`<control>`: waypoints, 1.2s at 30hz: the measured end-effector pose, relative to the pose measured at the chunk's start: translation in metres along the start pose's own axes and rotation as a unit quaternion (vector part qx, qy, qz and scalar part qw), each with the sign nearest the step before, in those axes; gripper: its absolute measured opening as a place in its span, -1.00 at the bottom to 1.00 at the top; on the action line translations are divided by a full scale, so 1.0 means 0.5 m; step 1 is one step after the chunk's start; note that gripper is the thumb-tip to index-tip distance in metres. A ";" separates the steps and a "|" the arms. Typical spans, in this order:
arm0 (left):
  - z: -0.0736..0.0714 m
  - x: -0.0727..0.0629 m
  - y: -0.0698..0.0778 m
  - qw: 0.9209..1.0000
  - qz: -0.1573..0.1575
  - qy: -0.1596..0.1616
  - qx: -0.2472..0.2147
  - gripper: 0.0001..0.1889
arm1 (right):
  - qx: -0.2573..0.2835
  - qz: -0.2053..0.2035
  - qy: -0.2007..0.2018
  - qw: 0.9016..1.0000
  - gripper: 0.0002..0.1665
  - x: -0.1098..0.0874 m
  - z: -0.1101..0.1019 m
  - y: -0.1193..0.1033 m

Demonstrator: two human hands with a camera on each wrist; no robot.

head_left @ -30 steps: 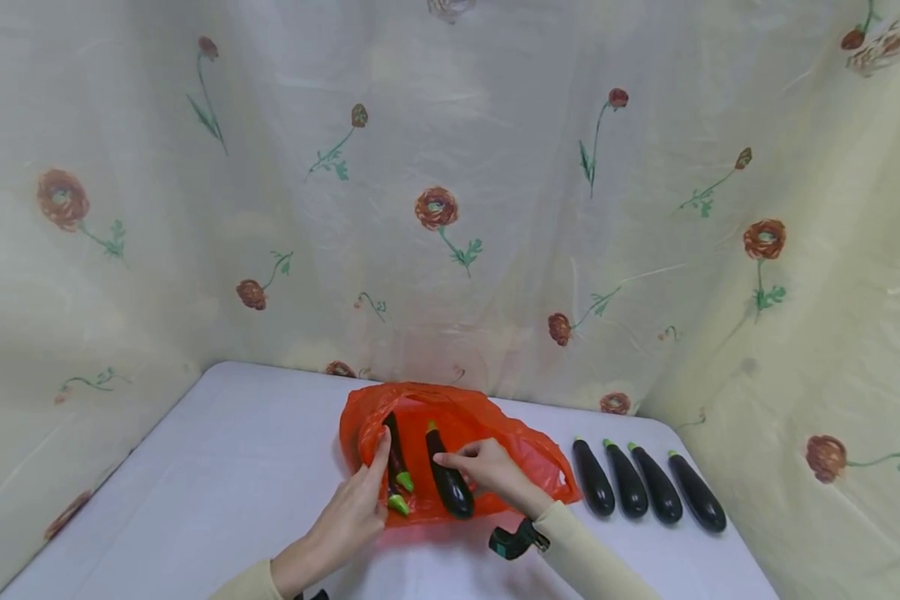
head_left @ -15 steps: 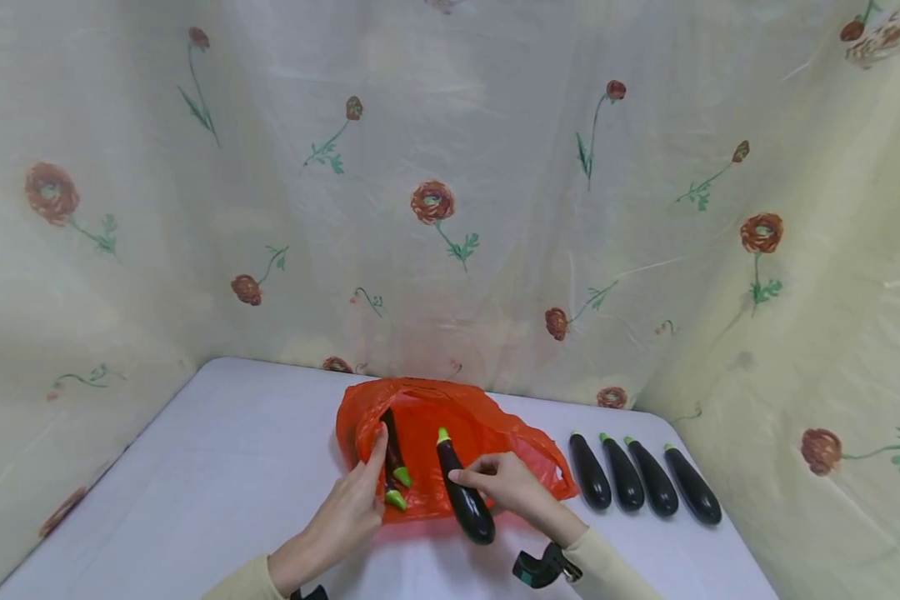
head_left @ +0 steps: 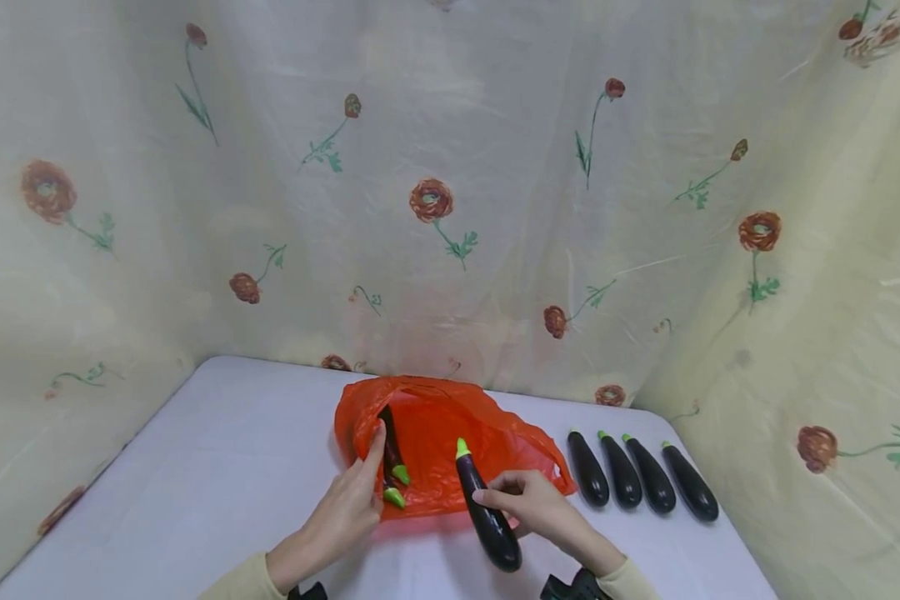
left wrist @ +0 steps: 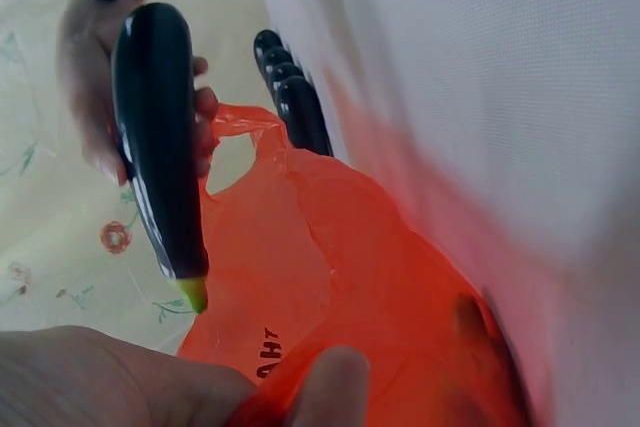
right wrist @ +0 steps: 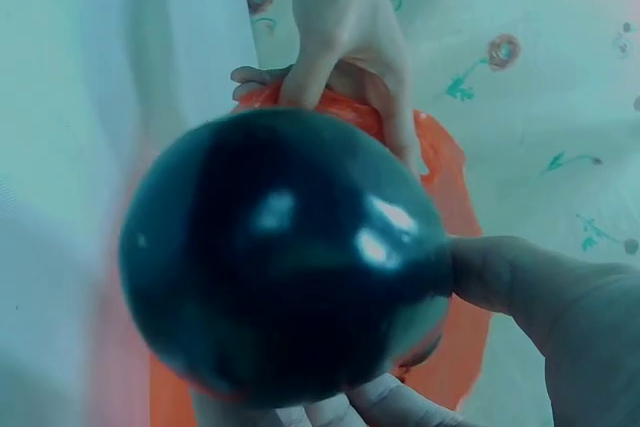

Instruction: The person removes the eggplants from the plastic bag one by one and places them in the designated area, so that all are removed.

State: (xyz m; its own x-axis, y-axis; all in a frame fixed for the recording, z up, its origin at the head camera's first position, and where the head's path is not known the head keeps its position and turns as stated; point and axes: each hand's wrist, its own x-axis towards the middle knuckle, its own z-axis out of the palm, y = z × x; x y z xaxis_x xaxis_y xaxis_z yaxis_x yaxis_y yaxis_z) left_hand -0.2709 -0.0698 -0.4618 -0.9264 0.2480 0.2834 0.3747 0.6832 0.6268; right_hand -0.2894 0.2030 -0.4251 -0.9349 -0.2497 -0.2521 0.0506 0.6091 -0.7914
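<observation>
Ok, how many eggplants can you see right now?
7: one eggplant in the right hand, two inside the red bag, and four in a row on the table, right of the bag. More may be hidden in the bag.

From me, the left hand [head_left: 348, 504] and the red bag [head_left: 487, 433] hide parts of the two inner eggplants [head_left: 393, 454]. In the right wrist view I see the held eggplant [right wrist: 285, 262] end-on, its green cap [head_left: 462, 448] hidden. I can't read the bag's whole lettering [left wrist: 268, 353]. The head view's lower edge cuts off the tabletop [head_left: 240, 458].
</observation>
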 end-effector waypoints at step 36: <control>0.000 0.003 0.005 0.999 -0.023 -0.017 -0.014 0.09 | -0.020 0.098 0.099 0.990 -0.47 -0.103 -0.189 0.134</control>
State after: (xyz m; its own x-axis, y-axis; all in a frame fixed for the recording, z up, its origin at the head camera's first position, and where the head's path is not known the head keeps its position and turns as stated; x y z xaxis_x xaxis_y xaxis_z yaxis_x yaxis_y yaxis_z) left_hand -0.2713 -0.0678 -0.4601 -0.9436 0.2403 0.2280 0.3312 0.6757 0.6585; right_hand -0.2709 0.3277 -0.4127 -0.9590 0.0260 -0.2824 0.2284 0.6610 -0.7148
